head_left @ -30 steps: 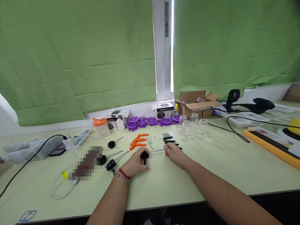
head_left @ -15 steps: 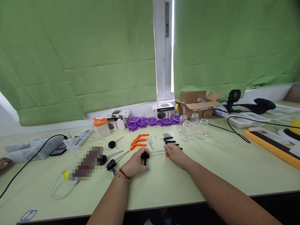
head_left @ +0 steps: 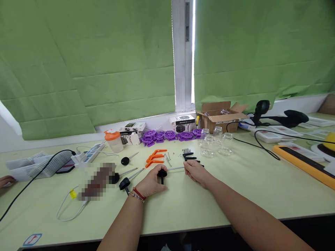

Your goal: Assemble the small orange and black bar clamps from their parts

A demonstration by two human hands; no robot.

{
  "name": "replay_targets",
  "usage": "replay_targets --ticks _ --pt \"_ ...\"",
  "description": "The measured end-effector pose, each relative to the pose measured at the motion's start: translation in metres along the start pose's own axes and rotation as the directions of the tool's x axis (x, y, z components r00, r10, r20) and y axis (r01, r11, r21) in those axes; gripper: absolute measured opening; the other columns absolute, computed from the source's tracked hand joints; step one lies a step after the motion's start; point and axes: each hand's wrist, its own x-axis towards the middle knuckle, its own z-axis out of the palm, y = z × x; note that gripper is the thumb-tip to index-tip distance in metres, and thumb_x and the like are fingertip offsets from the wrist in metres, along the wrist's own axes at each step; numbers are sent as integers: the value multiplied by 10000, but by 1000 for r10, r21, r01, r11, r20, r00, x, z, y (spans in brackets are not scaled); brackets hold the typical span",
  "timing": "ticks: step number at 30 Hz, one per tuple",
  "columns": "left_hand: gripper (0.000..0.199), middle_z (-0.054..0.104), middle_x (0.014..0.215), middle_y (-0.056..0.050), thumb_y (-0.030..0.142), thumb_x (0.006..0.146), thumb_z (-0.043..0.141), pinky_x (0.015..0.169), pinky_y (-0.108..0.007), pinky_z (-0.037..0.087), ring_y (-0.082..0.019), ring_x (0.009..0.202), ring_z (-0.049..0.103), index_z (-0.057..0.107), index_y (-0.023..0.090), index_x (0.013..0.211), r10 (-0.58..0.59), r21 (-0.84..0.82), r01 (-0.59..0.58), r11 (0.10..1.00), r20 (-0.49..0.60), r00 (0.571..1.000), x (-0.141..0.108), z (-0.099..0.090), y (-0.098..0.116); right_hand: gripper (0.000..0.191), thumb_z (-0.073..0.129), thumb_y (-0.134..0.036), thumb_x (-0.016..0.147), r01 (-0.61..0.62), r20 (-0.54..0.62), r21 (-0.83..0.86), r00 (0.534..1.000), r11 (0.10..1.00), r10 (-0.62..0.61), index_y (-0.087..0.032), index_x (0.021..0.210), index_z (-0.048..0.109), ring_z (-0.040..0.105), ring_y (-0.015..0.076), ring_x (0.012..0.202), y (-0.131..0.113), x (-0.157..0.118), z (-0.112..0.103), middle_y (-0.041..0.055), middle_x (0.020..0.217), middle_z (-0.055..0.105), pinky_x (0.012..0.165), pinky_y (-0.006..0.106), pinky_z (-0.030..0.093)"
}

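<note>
Other person's hand (head_left: 6, 181): far left edge, next to some white slats (head_left: 44, 167); can't tell if it's gripping one
Cup (head_left: 114, 143): orange top, standing upright on your tabletop (head_left: 261, 181)
Loose caps (head_left: 125, 183): three black ones lying left of your hands, each with a rod sticking out
Left hand (head_left: 150, 181): you've got it curled round another black cap (head_left: 162, 173), thumb on the near side
Orange handles (head_left: 156, 161): grouped just beyond that hand, screws (head_left: 168, 161) beside them
Rod (head_left: 176, 168): runs from your held cap over to your other hand
Right hand (head_left: 196, 172): you're pinching the rod's right end in your fingertips
Black cranks (head_left: 188, 154): just past your right hand, springs (head_left: 186, 150) behind
Jars (head_left: 208, 148): four clear ones in front of the open box (head_left: 222, 124)
</note>
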Motion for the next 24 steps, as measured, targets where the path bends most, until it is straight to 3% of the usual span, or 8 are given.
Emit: replay_targets --ticks 8,15,24 --pt "555 469 940 -7 76 540 685 723 -252 380 -141 858 454 461 212 1030 -8 15 8 1000 1 1000 -1 0 0 211 467 -353 812 -18 54 49 998 999 15 -188 684 435 275 29 327 -3 -2 -4 -60 514 441 336 187 186" --pt "546 476 933 -6 85 540 685 730 -256 377 -141 855 451 469 209 1026 0 13 1 1000 -4 1000 -1 0 2 116 483 -312 806 0 12 69 1000 998 -1 -201 805 451 325 33 358 5 4 -2 -47 613 513 333 176 228" --pt "554 474 938 -12 81 538 689 728 -260 376 -146 861 452 471 206 1031 9 10 -9 1000 -8 1000 0 0 -1 249 421 -399 848 13 29 17 999 1000 -13 -191 713 435 297 42 338 3 1 -2 -64 490 436 352 187 219"
